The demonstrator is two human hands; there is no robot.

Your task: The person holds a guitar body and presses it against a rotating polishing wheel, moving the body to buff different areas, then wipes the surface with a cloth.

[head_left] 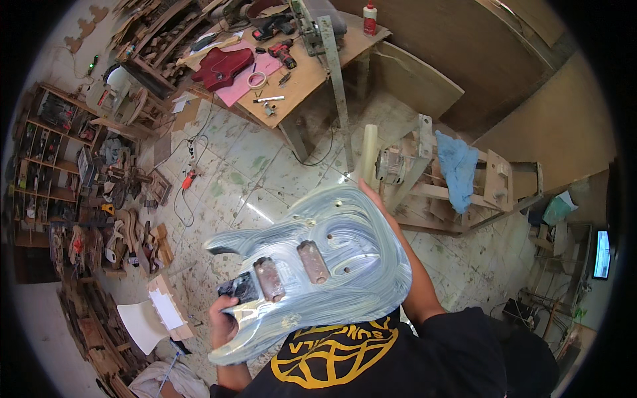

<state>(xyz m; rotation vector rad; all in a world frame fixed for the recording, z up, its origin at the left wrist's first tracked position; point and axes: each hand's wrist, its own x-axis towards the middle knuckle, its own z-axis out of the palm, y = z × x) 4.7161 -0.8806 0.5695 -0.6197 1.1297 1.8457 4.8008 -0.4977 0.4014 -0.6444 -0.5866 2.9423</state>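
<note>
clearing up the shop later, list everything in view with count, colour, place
streaked guitar body: 1, white and blue-grey, held in front
red guitar body: 1, dark red, on the pink sheet
workbench: 1, tan, top centre
red drill: 1, red and black, workbench
bottle: 1, red and white, workbench's far right
cloth: 1, blue, over the wooden frame, right
shelf unit: 1, brown, far left
wood pieces: too many to count, brown, left
smaller items: uncounted, mixed, workbench and left
screen: 1, blue, far right
floor: 1, pale tiled, centre
left hand: 1, bare, gripping the streaked guitar body's left end
right hand: 1, bare, partly hidden, at its far edge
shirt: 1, black and yellow, bottom
</note>
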